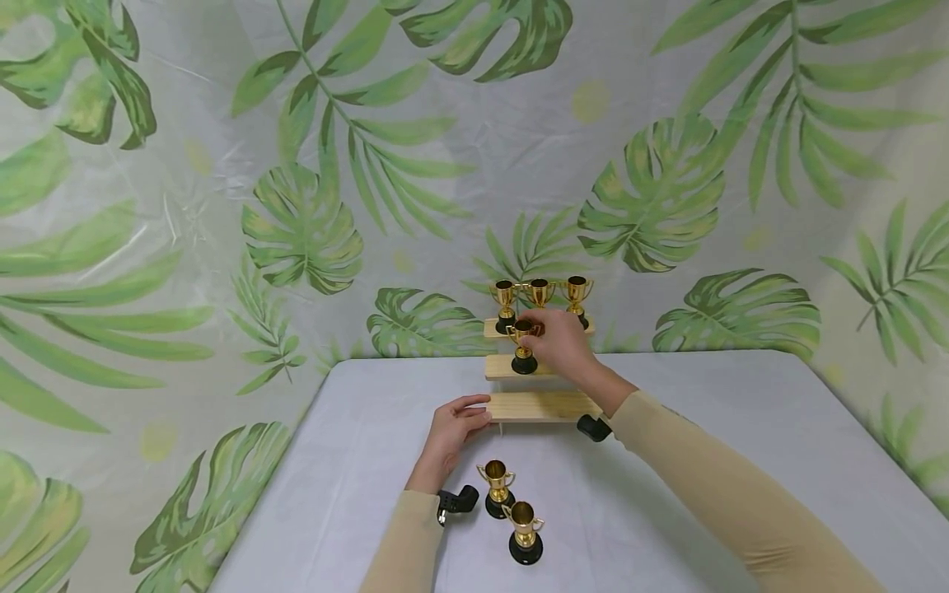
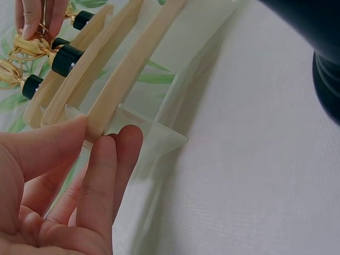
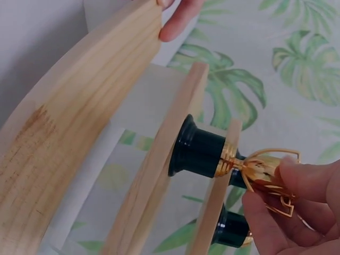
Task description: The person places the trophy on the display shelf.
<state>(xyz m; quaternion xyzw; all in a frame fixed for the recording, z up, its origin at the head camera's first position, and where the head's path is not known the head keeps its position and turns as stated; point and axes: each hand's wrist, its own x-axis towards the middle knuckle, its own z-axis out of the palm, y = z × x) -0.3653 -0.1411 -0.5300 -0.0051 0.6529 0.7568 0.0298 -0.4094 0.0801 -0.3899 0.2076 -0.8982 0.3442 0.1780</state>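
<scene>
A three-step wooden display stand [image 1: 544,406] with clear supports stands on the table. My right hand [image 1: 558,339] pinches a small gold trophy cup [image 1: 523,350] by its bowl, and the black base [image 3: 197,146] sits at the middle step's surface. With thumb and fingertips, my left hand [image 2: 69,180] pinches the left end of the lowest step [image 2: 135,66]. Three more trophies stand along the top step, such as the left one [image 1: 505,306] and the right one [image 1: 577,296]; my right hand partly hides the middle one.
Two upright trophies, a farther one [image 1: 498,487] and a nearer one [image 1: 525,535], stand on the white-covered table [image 1: 356,461] in front of the stand. A leaf-patterned curtain [image 1: 519,148] hangs behind. Each wrist wears a black camera, the left one [image 1: 461,499] close to the trophies.
</scene>
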